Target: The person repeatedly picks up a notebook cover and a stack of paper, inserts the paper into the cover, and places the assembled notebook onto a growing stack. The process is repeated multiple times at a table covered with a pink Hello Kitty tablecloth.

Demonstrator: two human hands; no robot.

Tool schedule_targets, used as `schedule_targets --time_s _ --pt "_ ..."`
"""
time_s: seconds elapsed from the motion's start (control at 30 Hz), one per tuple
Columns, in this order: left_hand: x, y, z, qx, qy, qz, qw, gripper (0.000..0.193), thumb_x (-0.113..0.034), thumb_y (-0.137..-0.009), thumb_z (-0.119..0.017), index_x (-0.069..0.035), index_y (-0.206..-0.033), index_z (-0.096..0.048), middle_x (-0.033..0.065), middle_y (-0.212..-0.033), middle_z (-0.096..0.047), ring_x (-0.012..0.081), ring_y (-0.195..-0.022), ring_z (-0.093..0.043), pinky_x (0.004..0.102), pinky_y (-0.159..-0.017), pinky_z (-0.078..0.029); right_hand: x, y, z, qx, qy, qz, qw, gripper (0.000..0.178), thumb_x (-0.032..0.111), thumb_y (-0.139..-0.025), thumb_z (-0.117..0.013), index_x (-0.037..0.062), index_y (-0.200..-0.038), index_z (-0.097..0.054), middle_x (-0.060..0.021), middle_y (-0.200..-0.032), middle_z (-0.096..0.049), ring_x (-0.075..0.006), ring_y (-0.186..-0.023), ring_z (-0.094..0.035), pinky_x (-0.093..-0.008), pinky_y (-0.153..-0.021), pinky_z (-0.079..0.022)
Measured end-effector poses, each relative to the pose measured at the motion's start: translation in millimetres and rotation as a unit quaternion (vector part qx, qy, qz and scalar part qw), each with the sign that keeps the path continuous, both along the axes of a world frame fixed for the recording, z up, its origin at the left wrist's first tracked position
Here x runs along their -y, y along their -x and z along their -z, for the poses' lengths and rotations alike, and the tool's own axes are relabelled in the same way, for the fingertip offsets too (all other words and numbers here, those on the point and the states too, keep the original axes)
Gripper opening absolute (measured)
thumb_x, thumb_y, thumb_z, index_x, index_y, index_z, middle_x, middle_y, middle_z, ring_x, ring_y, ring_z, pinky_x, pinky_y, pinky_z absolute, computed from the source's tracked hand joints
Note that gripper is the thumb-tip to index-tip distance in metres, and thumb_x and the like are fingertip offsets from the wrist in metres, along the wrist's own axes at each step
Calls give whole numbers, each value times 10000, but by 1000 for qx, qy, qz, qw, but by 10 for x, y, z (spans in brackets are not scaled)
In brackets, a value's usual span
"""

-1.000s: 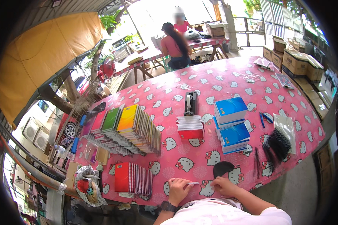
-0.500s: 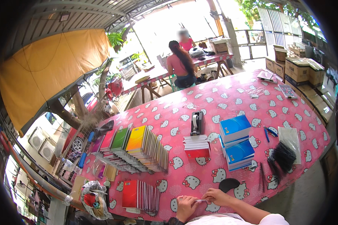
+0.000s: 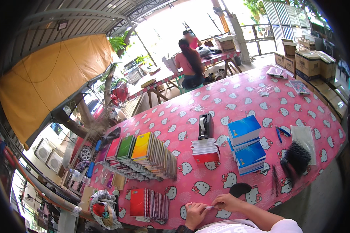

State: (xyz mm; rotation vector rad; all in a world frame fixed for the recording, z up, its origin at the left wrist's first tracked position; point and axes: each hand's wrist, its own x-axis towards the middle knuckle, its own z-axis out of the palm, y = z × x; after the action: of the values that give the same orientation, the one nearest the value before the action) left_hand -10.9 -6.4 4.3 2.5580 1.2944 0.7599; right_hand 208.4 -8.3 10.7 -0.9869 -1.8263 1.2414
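Observation:
At the table's near edge, my left hand [image 3: 196, 214] and my right hand [image 3: 226, 202] meet with fingertips pinched together. Between them shows a thin whitish piece [image 3: 209, 207], too small to name. Just beyond my right hand lies a black half-round flat piece [image 3: 240, 189]. To the left of my hands stands a row of red spiral notebooks [image 3: 138, 202]. Farther off are a small red and white notebook stack [image 3: 205, 151] and a black tape dispenser [image 3: 205, 126]. Blue notebooks [image 3: 249, 157] are piled in two stacks to the right.
Rows of yellow, green, pink and purple notebooks [image 3: 142, 145] fill the left side. Black spiral coils [image 3: 296, 158], a clear plastic sleeve [image 3: 304, 136] and blue pens [image 3: 280, 134] lie right. A patterned bag [image 3: 105, 209] hangs near left. Two people sit at another table beyond.
The view has shifted slightly, so the table appears a little to the right. My hands stay pinched together over the small whitish piece; the things on the table keep their places.

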Motion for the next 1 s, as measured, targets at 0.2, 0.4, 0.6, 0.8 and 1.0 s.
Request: schedule_targets --time_s 0.2,0.4,0.6,0.8,1.0 --pt "36 -32 -42 8 2 -16 1000 196 -312 -791 -704 -141 -886 -688 5 -844 -668 184 -833 -600 402 -893 -323 -64 -26 -9 36 13 -6 999 177 16 -830 -631 33 -1003 -666 -85 -937 -620 -167 -767 -643 -291 -668 -525" --pt "40 -26 -11 17 11 -16 1000 207 -335 -811 -676 -148 -898 -685 -5 -853 -664 173 -851 -600 406 -914 -316 -155 -112 -82 30 76 -59 995 216 32 -810 -668 44 -1025 -674 -76 -918 -637 -161 -818 -647 -297 -712 -521" --pt "8 -28 -46 13 5 -12 1000 200 -337 -805 -686 -154 -884 -689 -5 -844 -673 179 -833 -605 403 -902 -316 -151 -125 -113 57 86 -86 991 206 59 -833 -658 38 -1038 -671 -72 -920 -656 -142 -816 -646 -280 -728 -516" --pt "-62 -25 -51 -9 20 -7 1000 189 -313 -814 -671 -149 -908 -682 0 -849 -663 177 -858 -600 411 -911 -315 -165 -81 -67 94 100 -45 990 363 164 -822 -690 50 -1157 -606 -108 -912 -659 -214 -813 -648 -323 -733 -512" --pt "-31 -59 -132 -19 30 -8 999 206 -266 -802 -686 -133 -958 -672 14 -906 -661 196 -894 -592 407 -899 -336 -10 -112 -84 173 -27 49 983 387 233 -835 -675 57 -1150 -534 -146 -857 -658 -327 -798 -648 -392 -689 -503"
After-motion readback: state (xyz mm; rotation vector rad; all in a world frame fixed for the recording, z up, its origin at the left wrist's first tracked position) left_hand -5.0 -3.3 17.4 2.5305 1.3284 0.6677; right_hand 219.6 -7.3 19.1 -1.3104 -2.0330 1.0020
